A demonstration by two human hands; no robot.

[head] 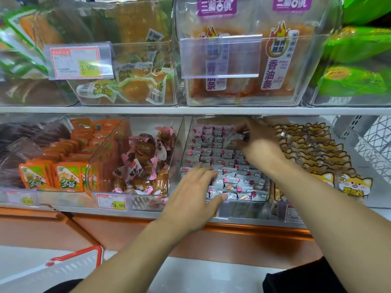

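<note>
A clear plastic bin [243, 205] on the lower shelf holds several rows of small white snack packets [230, 157] with pink and red marks. My left hand [193, 192] lies flat over the bin's front left corner, fingers straight and touching the front packets. My right hand [256, 137] reaches deep into the back of the same bin, and its fingers pinch one or more white packets [233, 138] lifted slightly above the rows.
Left of this bin stands a bin of brown snacks in pink wrappers [143, 159], then orange packets [69, 176]. To the right lie cat-printed packets [317, 144]. The upper shelf [190, 110] carries clear bins close above my right hand. A white basket with a red handle [69, 263] sits below left.
</note>
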